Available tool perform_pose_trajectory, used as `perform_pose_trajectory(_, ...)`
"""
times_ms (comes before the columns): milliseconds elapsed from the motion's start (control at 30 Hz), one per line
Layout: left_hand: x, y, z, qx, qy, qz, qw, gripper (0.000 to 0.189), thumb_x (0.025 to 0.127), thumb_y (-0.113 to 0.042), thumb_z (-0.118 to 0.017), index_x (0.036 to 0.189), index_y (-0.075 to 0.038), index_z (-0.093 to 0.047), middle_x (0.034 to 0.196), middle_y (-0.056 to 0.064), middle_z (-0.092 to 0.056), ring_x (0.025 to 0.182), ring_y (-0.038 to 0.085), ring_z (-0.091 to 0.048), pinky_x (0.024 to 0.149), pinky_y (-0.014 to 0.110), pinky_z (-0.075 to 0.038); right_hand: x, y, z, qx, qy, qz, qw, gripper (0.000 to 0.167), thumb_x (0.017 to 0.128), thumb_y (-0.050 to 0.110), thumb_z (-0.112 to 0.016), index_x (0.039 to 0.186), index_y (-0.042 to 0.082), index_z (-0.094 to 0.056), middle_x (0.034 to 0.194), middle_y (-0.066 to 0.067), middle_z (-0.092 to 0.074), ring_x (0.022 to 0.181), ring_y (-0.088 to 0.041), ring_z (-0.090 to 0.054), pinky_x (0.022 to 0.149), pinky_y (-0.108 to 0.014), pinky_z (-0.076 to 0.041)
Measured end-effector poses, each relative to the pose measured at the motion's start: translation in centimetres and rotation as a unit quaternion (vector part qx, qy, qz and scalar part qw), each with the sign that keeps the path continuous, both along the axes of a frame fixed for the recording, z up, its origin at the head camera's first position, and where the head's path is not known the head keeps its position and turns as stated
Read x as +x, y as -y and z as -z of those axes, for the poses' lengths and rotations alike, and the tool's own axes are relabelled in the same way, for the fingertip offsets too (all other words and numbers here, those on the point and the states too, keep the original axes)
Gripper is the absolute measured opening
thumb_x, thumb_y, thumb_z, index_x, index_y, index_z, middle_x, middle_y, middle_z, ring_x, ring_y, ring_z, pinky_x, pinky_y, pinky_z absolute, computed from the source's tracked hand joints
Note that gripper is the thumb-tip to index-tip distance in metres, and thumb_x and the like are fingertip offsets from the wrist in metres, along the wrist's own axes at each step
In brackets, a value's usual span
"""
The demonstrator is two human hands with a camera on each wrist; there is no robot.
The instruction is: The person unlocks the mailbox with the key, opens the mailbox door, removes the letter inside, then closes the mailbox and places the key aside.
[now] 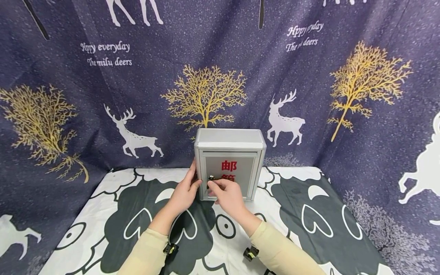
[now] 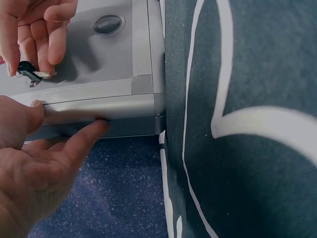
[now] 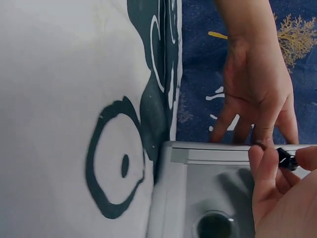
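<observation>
A silver-grey mailbox [image 1: 230, 139] with red characters on its front door stands upright at the middle of the table. My left hand [image 1: 183, 193] holds its left side, the thumb over the front edge and the fingers spread along the side wall. At the left of the door my right hand [image 1: 229, 194] pinches a small black-headed key [image 3: 286, 158] between thumb and fingers. The same key shows at the door in the left wrist view, with a thin metal ring by it. Just above the fingertips in the head view is a small dark, shiny lock [image 1: 211, 177].
A dark oval window [image 2: 109, 25] is set low in the mailbox door. The table is covered with a black-and-white patterned cloth [image 1: 227, 244]. Behind the mailbox hangs a dark blue curtain [image 1: 185, 49] printed with deer and golden trees.
</observation>
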State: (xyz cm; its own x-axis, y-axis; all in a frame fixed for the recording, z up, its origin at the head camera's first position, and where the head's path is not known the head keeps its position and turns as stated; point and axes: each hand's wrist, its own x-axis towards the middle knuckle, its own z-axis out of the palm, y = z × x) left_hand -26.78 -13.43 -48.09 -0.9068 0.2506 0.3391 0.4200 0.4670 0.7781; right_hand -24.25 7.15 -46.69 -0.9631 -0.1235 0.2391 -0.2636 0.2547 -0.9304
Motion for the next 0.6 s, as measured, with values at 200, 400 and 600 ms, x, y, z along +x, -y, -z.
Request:
perform_pose_trajectory(200,0.01,0.01,-0.03,-0.003,0.004,-0.004,1.0,0.082,0.119,-0.02,-0.058,0.181,-0.037,-0.008,0.168,0.022,-0.051,0.151,0.041,-0.054,0.118,0.063,-0.049,-0.44,-0.29,0.69,-0.057,0.035,-0.028,0.9974,0.04,0.11,0.038,-0.075,0.124,0.002,-0.083,0.095,-0.009,-0.084,0.092,-0.027,-0.083,0.062,-0.033,-0.066)
perform_pose_trajectory(400,-0.14,0.04,-0.04,-0.001,0.005,-0.002,1.0,0.082,0.119,-0.02,-0.057,0.181,-0.038,-0.007,0.168,0.022,-0.051,0.152,0.041,-0.053,0.119,0.063,-0.049,-0.52,-0.5,0.77,-0.068,0.044,-0.039,0.996,0.042,0.109,0.04,-0.075,0.126,0.002,-0.082,0.097,-0.01,-0.085,0.095,-0.027,-0.083,0.064,-0.033,-0.067)
perform_pose_trajectory(600,-0.33,0.25,0.19,0.002,0.006,0.004,1.0,0.081,0.119,-0.021,-0.056,0.181,-0.041,-0.008,0.17,0.021,-0.048,0.153,0.042,-0.051,0.12,0.065,-0.047,-0.43,-0.59,0.65,-0.079,0.054,-0.044,0.9945,0.04,0.109,0.037,-0.076,0.125,0.0,-0.082,0.099,-0.015,-0.084,0.097,-0.032,-0.083,0.063,-0.033,-0.066)
